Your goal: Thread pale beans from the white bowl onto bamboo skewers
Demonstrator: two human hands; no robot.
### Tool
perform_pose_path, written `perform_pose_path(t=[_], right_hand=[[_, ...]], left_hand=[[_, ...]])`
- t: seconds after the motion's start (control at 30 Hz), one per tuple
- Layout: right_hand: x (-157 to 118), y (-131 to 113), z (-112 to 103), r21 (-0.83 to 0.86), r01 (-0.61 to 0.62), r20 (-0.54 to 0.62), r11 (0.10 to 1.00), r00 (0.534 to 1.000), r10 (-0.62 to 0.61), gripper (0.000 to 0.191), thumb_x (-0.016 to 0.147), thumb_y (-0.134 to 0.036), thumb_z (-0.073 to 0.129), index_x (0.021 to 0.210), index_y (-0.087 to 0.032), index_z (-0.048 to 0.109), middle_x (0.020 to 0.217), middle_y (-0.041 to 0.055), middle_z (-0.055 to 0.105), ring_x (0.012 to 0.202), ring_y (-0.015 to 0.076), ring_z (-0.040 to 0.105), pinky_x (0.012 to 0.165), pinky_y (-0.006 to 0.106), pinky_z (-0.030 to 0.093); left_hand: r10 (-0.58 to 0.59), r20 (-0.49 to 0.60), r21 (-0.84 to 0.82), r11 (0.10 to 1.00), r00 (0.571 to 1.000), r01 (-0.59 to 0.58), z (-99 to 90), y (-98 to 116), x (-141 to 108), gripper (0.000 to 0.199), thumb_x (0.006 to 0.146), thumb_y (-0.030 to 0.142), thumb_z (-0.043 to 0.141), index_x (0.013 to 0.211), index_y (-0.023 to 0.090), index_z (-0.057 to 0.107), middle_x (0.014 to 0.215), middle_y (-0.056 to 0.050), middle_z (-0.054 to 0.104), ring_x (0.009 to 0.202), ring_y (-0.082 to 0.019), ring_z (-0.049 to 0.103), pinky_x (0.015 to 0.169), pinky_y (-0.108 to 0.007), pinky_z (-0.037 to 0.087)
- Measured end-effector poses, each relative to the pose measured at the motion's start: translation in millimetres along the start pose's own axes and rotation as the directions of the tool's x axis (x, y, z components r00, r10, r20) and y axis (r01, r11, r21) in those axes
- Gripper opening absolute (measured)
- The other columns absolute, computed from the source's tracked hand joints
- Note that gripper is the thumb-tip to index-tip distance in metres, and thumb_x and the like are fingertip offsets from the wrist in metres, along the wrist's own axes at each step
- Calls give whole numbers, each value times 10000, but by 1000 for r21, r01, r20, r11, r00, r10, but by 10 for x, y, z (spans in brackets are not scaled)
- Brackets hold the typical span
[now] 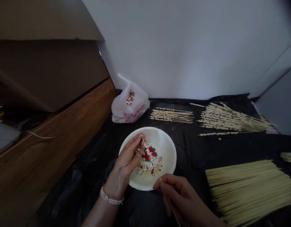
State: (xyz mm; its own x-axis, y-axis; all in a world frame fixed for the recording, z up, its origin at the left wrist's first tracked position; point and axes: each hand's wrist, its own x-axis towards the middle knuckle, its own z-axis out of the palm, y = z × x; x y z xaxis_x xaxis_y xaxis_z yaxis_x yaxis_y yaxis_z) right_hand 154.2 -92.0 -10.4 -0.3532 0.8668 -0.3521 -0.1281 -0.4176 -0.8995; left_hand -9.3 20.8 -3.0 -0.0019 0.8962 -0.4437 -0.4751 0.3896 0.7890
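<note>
Over a white bowl (171,151) with a red floral print, my left hand (126,156) cups several small cream and dark-red kernel-like pieces. Its thumb and fingertips pinch near the upper tip of a thin wooden skewer (160,179). Pale pieces are threaded on the skewer below that tip. At the bowl's lower right rim, my right hand (180,194) grips the skewer's lower shaft between thumb and fingers. More loose kernel-like pieces (147,170) lie in the bottom of the bowl.
Behind the bowl stands a white plastic bag (131,105) of similar pieces. Filled skewers lie in a small pile (171,115) and a larger pile (225,119). Bare skewers (251,189) are spread at right. Black plastic sheeting (185,142) covers the surface; a cardboard box (46,69) is at left.
</note>
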Motion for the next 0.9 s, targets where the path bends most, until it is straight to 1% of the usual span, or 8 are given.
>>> perform_pose_path(t=[0.17, 0.3, 0.37, 0.47, 0.53, 0.63, 0.8, 0.9], right_hand=[[21, 12, -36, -28, 79, -27, 996, 996, -80, 350, 878, -495, 551, 851, -167, 669, 444, -73, 425, 416, 86, 332, 441, 228, 213], [39, 33, -63, -28, 118, -35, 993, 992, -119, 300, 905, -443, 551, 869, -175, 681, 447, -78, 411, 427, 87, 306, 453, 239, 212], [38, 46, -60, -34, 121, -18, 992, 992, -122, 302, 901, -443, 560, 855, -171, 684, 449, -75, 417, 427, 86, 306, 452, 241, 210], [28, 69, -48, -18, 105, -14, 994, 994, -105, 303, 904, -438, 564, 849, -167, 688, 464, -75, 412, 430, 83, 308, 445, 239, 194], [22, 82, -45, -16, 105, -18, 994, 994, -106, 305, 913, -436, 558, 866, -167, 694, 474, -75, 411, 434, 83, 309, 444, 240, 190], [21, 90, -47, -61, 131, -26, 989, 991, -133, 311, 915, -438, 559, 873, -164, 701, 470, -74, 419, 439, 86, 312, 451, 247, 196], [25, 56, -51, -70, 133, -63, 989, 989, -138, 302, 912, -432, 545, 860, -168, 682, 455, -78, 400, 438, 90, 297, 456, 249, 200], [25, 18, -62, -90, 139, -60, 986, 988, -145, 291, 906, -430, 546, 846, -175, 673, 453, -74, 411, 435, 94, 311, 458, 248, 213]], left_hand=[[27, 81, 58, 998, 996, -32, 3, 9, 24, 266, 820, 320, 691, 1069, 227, 698, 1240, -54, 662, 1220, -244, 558, 981, -364, 512], [16, 99, 135, 990, 995, -30, -63, -11, 56, 445, 844, 478, 624, 1198, 211, 655, 1196, -90, 672, 1227, -295, 544, 1034, -458, 464], [82, 162, 233, 965, 983, -119, -141, -50, 43, 505, 834, 478, 632, 1280, 240, 612, 1221, -86, 660, 1228, -311, 535, 1032, -484, 457], [232, 305, 344, 878, 924, -334, -272, -115, 5, 684, 755, 368, 736, 1393, 286, 505, 1370, -66, 566, 1289, -322, 466, 1071, -478, 410], [254, 324, 359, 858, 911, -367, -322, -140, -3, 784, 700, 312, 783, 1419, 288, 471, 1411, -60, 526, 1285, -333, 463, 1073, -477, 405], [233, 313, 360, 868, 921, -342, -313, -144, 34, 724, 731, 328, 759, 1403, 291, 491, 1351, -59, 566, 1210, -322, 529, 1027, -486, 450], [74, 268, 300, 941, 960, -157, -187, -145, 83, 505, 799, 447, 681, 1256, 235, 636, 1127, -89, 678, 1122, -320, 587, 973, -491, 489], [29, 259, 278, 955, 965, -104, -107, -152, 58, 465, 795, 480, 675, 1174, 212, 681, 1085, -101, 691, 1123, -338, 588, 962, -496, 495]])
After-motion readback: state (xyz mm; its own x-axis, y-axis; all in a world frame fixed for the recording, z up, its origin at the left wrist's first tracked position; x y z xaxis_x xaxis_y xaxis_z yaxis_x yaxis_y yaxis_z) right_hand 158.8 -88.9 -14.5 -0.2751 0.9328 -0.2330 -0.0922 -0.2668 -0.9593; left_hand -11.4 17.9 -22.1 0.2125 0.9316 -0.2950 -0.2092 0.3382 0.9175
